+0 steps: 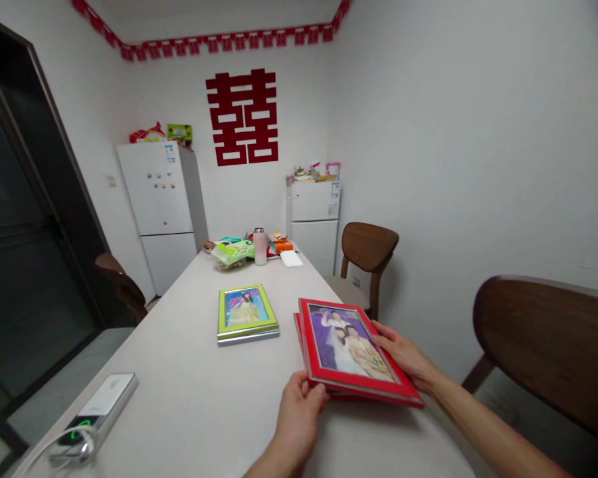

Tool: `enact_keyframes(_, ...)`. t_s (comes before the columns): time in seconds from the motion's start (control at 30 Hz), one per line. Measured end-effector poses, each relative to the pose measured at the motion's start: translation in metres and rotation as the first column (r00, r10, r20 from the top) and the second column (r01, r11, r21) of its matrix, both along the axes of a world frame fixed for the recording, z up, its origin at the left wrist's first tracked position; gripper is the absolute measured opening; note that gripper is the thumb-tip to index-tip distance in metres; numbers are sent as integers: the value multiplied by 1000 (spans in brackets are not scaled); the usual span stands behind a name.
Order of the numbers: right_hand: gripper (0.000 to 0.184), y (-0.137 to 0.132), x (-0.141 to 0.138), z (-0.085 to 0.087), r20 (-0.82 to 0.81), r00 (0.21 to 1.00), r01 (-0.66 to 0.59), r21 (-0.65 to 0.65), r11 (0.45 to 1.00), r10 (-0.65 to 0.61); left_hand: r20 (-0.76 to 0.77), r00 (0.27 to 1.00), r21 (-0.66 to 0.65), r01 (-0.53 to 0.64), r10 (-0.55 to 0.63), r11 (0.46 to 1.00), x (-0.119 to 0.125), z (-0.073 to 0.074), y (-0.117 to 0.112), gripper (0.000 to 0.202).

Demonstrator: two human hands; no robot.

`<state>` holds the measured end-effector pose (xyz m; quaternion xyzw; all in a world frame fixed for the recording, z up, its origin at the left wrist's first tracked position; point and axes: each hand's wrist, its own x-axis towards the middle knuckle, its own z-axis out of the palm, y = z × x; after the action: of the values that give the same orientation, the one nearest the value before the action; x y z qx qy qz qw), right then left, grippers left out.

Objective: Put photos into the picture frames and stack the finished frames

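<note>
Counter [194,372], long, white and smooth, stretches toward a wall bearing a red double-happiness cutout [242,118]; a two-door refrigerator [157,189] and a smaller fridge [313,219] stand beyond its far end. Curved-back wooden chairs [369,245] flank it. At the far end, a pale pink thermos [260,247] stands beside a crinkled green bag [233,252]. Yellow-green photo frames [248,313] lie stacked mid-counter, and a boxy, cabled device [99,411] sits near the left edge. At the near right, a rectangular red photo frame [351,342] sits askew over another; the left hand [299,408] pinches its near corner, the right hand [403,355] grips its right side.
</note>
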<state>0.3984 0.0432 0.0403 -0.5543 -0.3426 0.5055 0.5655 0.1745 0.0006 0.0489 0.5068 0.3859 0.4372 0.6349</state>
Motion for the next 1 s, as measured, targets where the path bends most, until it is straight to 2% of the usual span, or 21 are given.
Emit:
enact_keyframes(0.07, 64, 6, 6, -6, 99, 995, -13, -3, 1000, 13, -37, 999, 39, 4, -3, 999, 1, -6, 4, 29)
enact_keyframes(0.13, 56, 14, 9, -12, 295, 955, 1, 14, 1000, -5, -91, 996, 79, 7, 0, 997, 1, -10, 8, 27)
enact_keyframes(0.2, 48, 22, 11, -17, 499, 865, 35, 36, 999, -49, -166, 986, 108, 5, 13, 994, -1, -14, 12, 27)
enact_keyframes(0.27, 41, 28, 13, -20, 627, 775, 68, 47, 997, -82, -245, 969, 120, -11, 40, 993, -4, -18, 14, 29)
enact_keyframes(0.4, 33, 34, 18, -16, 772, 626, 100, 57, 993, -108, -332, 941, 106, -34, 68, 994, -17, -28, 18, 36)
enact_keyframes(0.5, 35, 37, 5, -6, 868, 479, 74, 110, 991, -132, -331, 939, 70, -73, 92, 995, -32, -35, 27, 42)
enact_keyframes(0.57, 39, 42, -18, 1, 906, 398, -3, 160, 987, -146, -309, 942, 39, -125, 131, 991, -45, -36, 37, 43)
enact_keyframes(0.63, 39, 50, -55, 5, 930, 343, -136, 189, 972, -133, -275, 944, 5, -186, 180, 983, -59, -36, 47, 42)
enact_keyframes(0.77, 35, 74, -139, 0, 969, 238, -410, 157, 899, -60, -196, 940, -78, -298, 278, 951, -84, -34, 59, 39)
enact_keyframes(0.9, 47, 96, -193, -9, 985, 160, -478, 140, 867, -70, -108, 920, -163, -390, 376, 906, -102, -35, 60, 38)
enact_keyframes(1.0, 34, 97, -209, -11, 990, 113, -500, 126, 857, -79, -23, 895, -229, -438, 445, 869, -110, -38, 62, 37)
